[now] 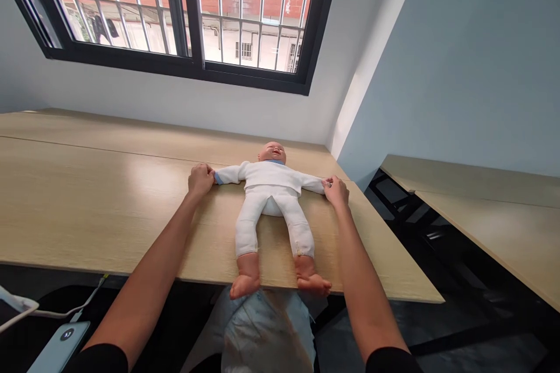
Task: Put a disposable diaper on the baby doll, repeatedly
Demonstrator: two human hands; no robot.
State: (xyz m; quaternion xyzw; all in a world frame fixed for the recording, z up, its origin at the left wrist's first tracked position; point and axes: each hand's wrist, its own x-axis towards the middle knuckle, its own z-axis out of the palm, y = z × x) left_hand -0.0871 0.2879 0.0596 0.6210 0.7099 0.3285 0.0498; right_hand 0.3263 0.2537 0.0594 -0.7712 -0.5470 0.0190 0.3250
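Note:
A baby doll point(272, 198) in white top and white trousers lies on its back on a light wooden table point(96, 198), head toward the window, bare feet hanging over the near edge. Its arms are spread out sideways. My left hand point(200, 178) is closed around the end of the doll's sleeve on the left. My right hand point(336, 190) is closed around the sleeve end on the right. The doll's own hands are hidden inside my fingers.
A second wooden table point(481, 204) stands at the right across a dark gap. A barred window point(184, 11) fills the wall behind. A phone point(61, 347) with a white cable lies at the lower left. Light blue cloth point(266, 332) sits below the table edge.

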